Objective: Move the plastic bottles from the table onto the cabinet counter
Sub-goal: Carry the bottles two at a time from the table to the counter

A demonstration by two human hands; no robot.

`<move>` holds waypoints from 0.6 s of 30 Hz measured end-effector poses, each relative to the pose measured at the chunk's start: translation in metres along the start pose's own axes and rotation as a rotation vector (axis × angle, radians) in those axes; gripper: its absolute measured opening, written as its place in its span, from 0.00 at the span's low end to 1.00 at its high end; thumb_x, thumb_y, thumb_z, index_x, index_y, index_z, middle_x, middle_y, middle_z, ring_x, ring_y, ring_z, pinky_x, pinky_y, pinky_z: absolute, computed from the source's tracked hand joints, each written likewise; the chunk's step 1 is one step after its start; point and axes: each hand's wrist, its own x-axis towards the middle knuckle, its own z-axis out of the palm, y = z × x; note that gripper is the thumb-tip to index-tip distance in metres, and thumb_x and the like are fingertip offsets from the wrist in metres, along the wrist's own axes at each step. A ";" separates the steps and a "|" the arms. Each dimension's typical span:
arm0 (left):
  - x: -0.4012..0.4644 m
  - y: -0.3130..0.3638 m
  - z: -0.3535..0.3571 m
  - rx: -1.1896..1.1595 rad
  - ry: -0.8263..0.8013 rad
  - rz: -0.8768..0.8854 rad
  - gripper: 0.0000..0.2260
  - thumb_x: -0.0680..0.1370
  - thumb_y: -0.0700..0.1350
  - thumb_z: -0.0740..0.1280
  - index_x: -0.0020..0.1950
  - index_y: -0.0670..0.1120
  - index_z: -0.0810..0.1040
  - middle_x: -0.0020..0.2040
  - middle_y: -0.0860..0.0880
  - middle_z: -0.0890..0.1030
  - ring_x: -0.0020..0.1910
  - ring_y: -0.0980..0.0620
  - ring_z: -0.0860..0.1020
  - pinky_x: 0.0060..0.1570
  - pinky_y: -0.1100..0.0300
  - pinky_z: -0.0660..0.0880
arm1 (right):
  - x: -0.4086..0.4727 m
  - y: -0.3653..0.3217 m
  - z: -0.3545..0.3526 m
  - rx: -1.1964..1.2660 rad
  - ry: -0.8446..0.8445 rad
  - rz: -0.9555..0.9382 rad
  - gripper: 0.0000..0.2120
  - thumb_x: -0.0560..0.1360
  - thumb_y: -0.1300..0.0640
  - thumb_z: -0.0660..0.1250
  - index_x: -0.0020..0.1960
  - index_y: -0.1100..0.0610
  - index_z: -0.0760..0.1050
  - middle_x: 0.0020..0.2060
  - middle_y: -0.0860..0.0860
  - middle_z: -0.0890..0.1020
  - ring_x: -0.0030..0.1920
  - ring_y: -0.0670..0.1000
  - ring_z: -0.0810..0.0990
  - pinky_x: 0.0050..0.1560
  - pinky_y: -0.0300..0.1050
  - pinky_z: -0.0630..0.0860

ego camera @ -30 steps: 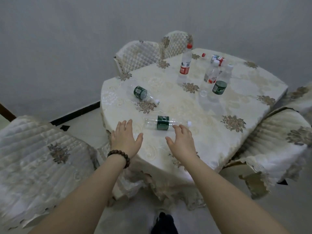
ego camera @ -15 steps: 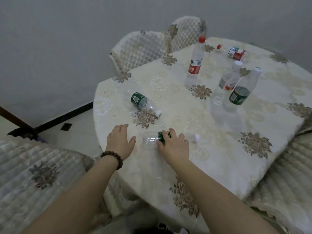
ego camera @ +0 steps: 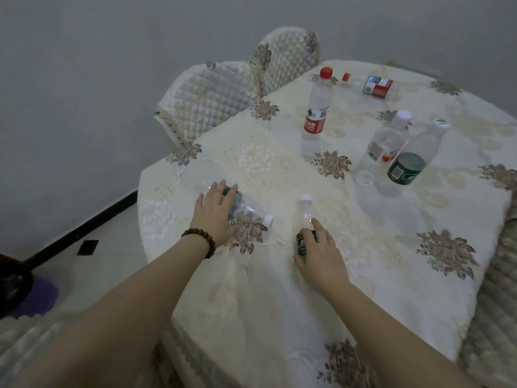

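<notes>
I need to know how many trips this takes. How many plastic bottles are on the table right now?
6. One under the left hand, one gripped by the right hand, one upright red-labelled, one lying at the far edge, two standing together at right.

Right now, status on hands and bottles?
Right hand gripping green-label bottle, raised upright. Left hand resting on lying bottle. Four more bottles on table. Nothing blocking.
</notes>
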 end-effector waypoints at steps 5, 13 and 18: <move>0.053 -0.021 -0.002 0.241 -0.164 0.166 0.46 0.71 0.59 0.70 0.78 0.53 0.41 0.79 0.50 0.43 0.77 0.46 0.40 0.73 0.40 0.42 | 0.008 0.001 -0.002 0.062 0.016 0.036 0.31 0.76 0.52 0.63 0.75 0.50 0.55 0.78 0.52 0.49 0.76 0.55 0.54 0.69 0.51 0.64; 0.067 -0.037 0.009 0.233 -0.170 0.202 0.33 0.73 0.57 0.67 0.75 0.52 0.58 0.73 0.50 0.65 0.74 0.47 0.59 0.73 0.42 0.49 | 0.019 -0.003 -0.001 0.012 0.015 0.089 0.31 0.77 0.51 0.62 0.76 0.47 0.53 0.78 0.52 0.50 0.75 0.57 0.57 0.68 0.53 0.66; 0.040 -0.039 0.013 0.082 -0.125 0.161 0.30 0.68 0.60 0.71 0.66 0.52 0.68 0.59 0.49 0.74 0.59 0.47 0.73 0.65 0.51 0.64 | 0.019 -0.005 -0.004 -0.074 0.013 0.136 0.36 0.77 0.45 0.61 0.78 0.46 0.45 0.78 0.52 0.50 0.74 0.58 0.60 0.67 0.54 0.67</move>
